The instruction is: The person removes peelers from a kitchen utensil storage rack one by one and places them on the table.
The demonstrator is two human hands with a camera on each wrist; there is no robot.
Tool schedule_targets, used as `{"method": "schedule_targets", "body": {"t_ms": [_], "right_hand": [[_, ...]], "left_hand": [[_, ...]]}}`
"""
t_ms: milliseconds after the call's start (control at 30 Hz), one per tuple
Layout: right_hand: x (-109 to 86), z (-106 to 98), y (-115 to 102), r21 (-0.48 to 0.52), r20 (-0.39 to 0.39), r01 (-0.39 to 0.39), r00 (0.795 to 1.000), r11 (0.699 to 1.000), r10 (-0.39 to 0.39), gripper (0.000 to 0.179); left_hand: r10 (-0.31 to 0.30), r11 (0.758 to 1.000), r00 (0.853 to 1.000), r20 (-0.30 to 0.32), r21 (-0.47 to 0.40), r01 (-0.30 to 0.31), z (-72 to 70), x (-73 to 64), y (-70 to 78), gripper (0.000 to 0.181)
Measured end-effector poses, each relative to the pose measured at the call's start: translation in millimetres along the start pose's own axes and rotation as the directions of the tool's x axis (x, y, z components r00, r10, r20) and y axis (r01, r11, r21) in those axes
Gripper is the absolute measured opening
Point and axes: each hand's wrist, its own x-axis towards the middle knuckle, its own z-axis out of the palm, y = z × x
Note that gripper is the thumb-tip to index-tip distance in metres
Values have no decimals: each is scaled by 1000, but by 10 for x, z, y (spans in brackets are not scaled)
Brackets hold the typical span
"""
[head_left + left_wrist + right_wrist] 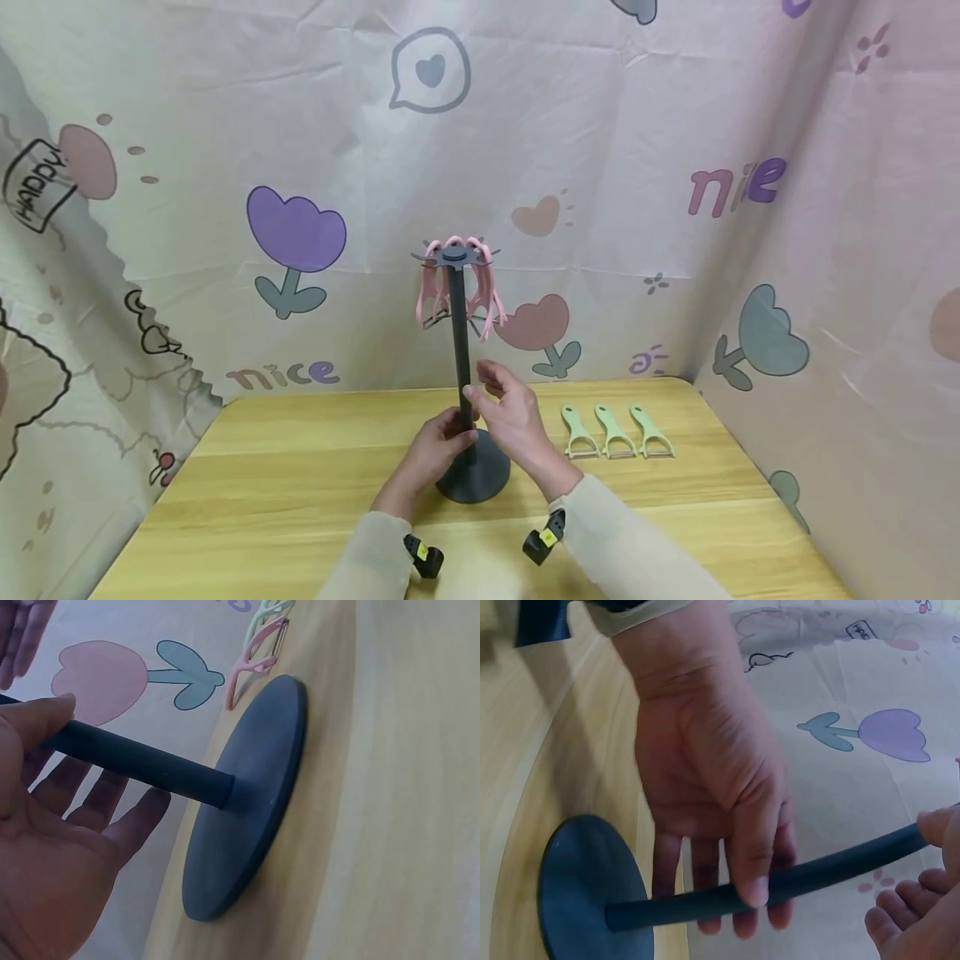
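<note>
A dark stand with a round base (474,487) and upright pole (458,333) stands on the table. Several pink peelers (487,287) hang from hooks on its top ring (455,252). Low on the pole, my left hand (433,450) grips it, thumb on the near side and fingers behind, just above the base. My right hand (517,412) is higher up on the right. Its thumb tip meets the pole while its loosely bent fingers stay apart from it, as the right hand (922,915) shows in the right wrist view.
Three light green peelers (617,433) lie in a row on the wooden table (300,467), right of the stand. Past the base, the left wrist view shows another pink peeler (238,669). Behind the table hangs a printed cloth (360,167).
</note>
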Motion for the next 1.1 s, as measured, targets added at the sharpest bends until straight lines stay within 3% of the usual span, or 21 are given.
{"method": "schedule_targets", "body": {"t_ms": [300, 633, 867, 1100], "right_hand": [[131, 105, -2, 147, 85, -8, 996, 989, -5, 50], [200, 146, 8, 187, 117, -45, 993, 981, 23, 30], [243, 125, 17, 145, 138, -32, 990, 989, 12, 29], [294, 109, 54, 215, 220, -51, 976, 975, 3, 31]], "left_hand": [[-26, 1000, 1000, -8, 12, 26, 30, -49, -52, 33], [-11, 1000, 1000, 3, 6, 11, 40, -40, -86, 32], [-4, 1000, 1000, 5, 3, 4, 33, -38, -84, 34], [14, 1000, 1000, 4, -17, -14, 36, -50, -73, 34]]}}
